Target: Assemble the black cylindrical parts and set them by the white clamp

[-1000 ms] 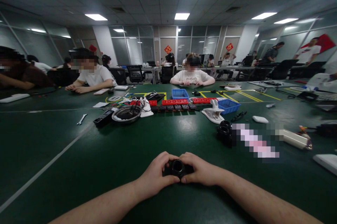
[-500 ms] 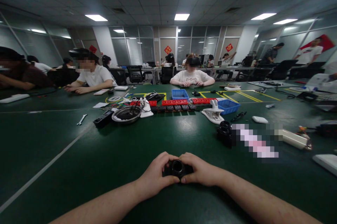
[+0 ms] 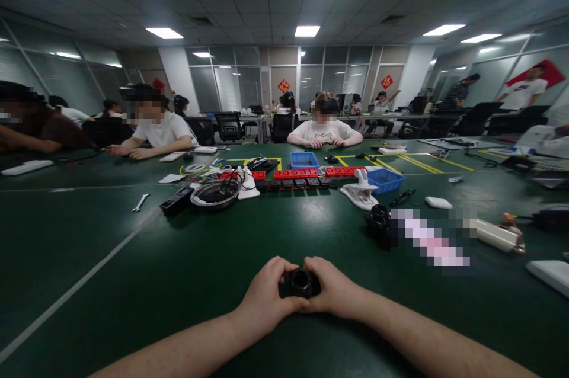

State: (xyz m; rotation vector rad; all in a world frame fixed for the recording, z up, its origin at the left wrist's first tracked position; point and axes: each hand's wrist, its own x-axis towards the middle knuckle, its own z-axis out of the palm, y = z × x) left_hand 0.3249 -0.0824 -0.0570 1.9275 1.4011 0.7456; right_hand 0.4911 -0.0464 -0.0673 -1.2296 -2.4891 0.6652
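Green table (image 3: 133, 283) — glass partitions (image 3: 249, 82), ceiling lights (image 3: 306, 31).

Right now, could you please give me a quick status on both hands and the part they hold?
Left hand and right hand both closed on small black round part. Part held just above green table. Nothing in the way.

Small black round-holed part (image 3: 300, 282), table-level
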